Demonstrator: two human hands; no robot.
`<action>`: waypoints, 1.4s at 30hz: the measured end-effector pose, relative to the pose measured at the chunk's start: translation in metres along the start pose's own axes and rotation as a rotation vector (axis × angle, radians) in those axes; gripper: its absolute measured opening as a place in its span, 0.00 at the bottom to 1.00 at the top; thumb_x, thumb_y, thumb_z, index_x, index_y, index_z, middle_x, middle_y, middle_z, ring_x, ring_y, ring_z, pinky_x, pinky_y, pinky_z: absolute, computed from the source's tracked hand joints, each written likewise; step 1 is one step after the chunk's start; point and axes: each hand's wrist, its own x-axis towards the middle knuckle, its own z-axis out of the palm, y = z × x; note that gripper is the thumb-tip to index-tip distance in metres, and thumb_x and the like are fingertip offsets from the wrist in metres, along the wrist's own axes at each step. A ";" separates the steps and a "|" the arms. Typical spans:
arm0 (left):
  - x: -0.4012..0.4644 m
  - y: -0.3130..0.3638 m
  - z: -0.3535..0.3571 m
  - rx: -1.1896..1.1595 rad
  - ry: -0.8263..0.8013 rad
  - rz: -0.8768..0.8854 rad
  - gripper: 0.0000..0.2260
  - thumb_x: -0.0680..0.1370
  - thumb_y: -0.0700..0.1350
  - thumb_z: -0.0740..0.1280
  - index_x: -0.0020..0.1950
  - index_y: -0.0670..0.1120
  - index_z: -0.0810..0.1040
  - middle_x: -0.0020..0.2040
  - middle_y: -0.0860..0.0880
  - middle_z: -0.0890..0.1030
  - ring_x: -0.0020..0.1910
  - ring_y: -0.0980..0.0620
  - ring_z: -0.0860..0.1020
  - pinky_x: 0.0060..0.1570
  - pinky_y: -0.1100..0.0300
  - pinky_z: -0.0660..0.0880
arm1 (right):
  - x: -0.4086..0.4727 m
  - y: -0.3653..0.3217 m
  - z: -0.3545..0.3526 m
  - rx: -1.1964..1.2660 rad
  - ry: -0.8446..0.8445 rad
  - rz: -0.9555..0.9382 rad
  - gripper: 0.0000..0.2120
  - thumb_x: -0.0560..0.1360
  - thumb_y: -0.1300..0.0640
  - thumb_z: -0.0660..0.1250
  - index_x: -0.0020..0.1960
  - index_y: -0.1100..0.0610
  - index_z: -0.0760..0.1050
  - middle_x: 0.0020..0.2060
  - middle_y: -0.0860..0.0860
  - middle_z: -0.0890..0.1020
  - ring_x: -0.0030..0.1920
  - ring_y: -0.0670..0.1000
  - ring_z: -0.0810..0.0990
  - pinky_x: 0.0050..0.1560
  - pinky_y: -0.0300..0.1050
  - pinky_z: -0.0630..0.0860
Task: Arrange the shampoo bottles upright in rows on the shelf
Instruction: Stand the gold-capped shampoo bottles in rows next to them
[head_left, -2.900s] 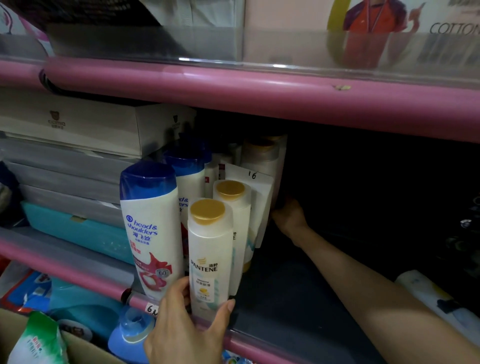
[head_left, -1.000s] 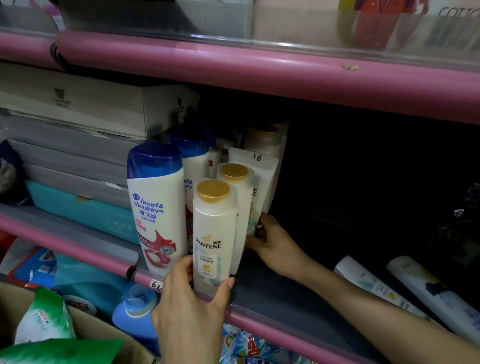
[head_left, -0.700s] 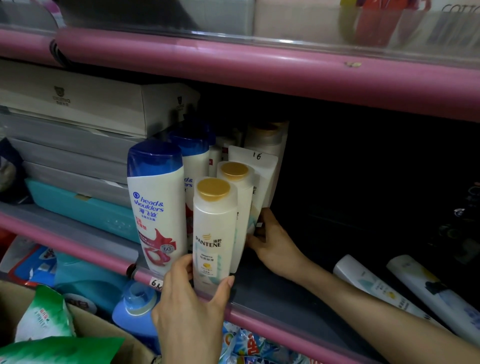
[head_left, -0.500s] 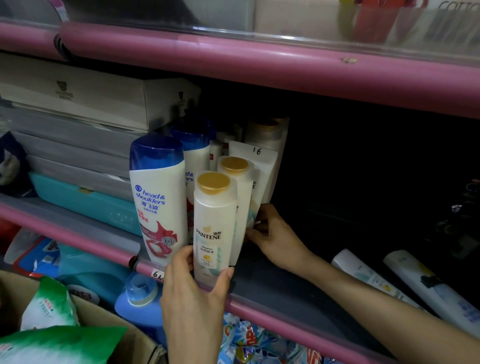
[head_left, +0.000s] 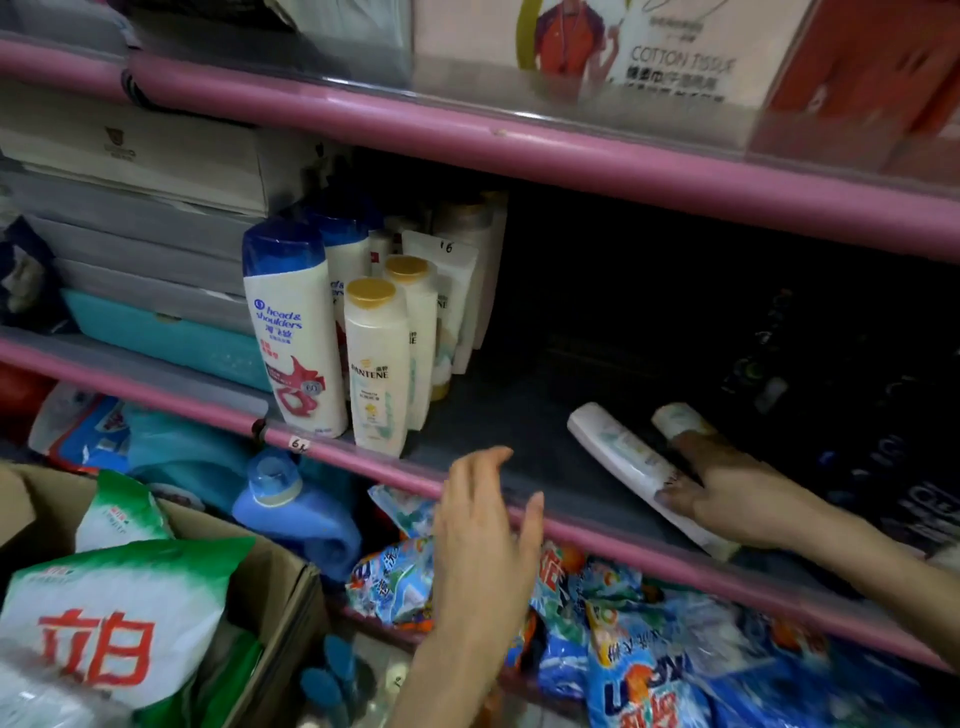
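Upright shampoo bottles stand in rows at the left of the middle shelf (head_left: 519, 467): a blue-capped Head & Shoulders bottle (head_left: 291, 332) and a gold-capped Pantene bottle (head_left: 376, 364) in front, with a second Pantene bottle (head_left: 415, 312) and more behind them. Two white bottles lie flat at the right: the near lying bottle (head_left: 618, 447) and the far lying bottle (head_left: 680, 418). My right hand (head_left: 727, 499) rests on them, thumb on the near one, fingers toward the far one, not closed. My left hand (head_left: 483, 519) hovers open and empty before the shelf's pink rim.
Stacked flat boxes (head_left: 130, 156) and a teal box (head_left: 171, 343) fill the shelf's left end. Dark bottles (head_left: 779, 353) stand at the far right. Below are a cardboard box (head_left: 291, 597) of detergent bags, a blue jug (head_left: 291, 509) and several more detergent bags (head_left: 623, 649).
My left hand has let go of the front Pantene bottle and moved right. My right hand has left the upright row and come down onto the lying bottles at the right.
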 end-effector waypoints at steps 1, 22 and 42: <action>-0.005 0.007 0.008 0.011 -0.051 0.041 0.19 0.77 0.50 0.65 0.68 0.50 0.68 0.62 0.54 0.69 0.61 0.58 0.69 0.61 0.67 0.63 | -0.006 0.006 0.006 -0.037 -0.019 0.011 0.31 0.75 0.42 0.63 0.72 0.52 0.57 0.70 0.54 0.67 0.67 0.55 0.70 0.63 0.46 0.70; 0.057 0.056 0.037 0.126 -0.228 0.141 0.24 0.71 0.52 0.71 0.60 0.46 0.65 0.54 0.45 0.76 0.51 0.42 0.77 0.40 0.52 0.73 | -0.035 -0.022 -0.044 0.673 0.385 -0.364 0.21 0.65 0.52 0.78 0.52 0.51 0.71 0.41 0.48 0.80 0.38 0.47 0.81 0.38 0.41 0.80; 0.052 0.011 0.018 0.004 -0.251 -0.080 0.21 0.72 0.48 0.72 0.59 0.43 0.67 0.57 0.43 0.75 0.56 0.44 0.75 0.52 0.50 0.74 | -0.002 -0.095 0.019 1.072 0.575 -0.377 0.43 0.67 0.54 0.76 0.71 0.39 0.52 0.53 0.49 0.82 0.50 0.48 0.83 0.49 0.48 0.80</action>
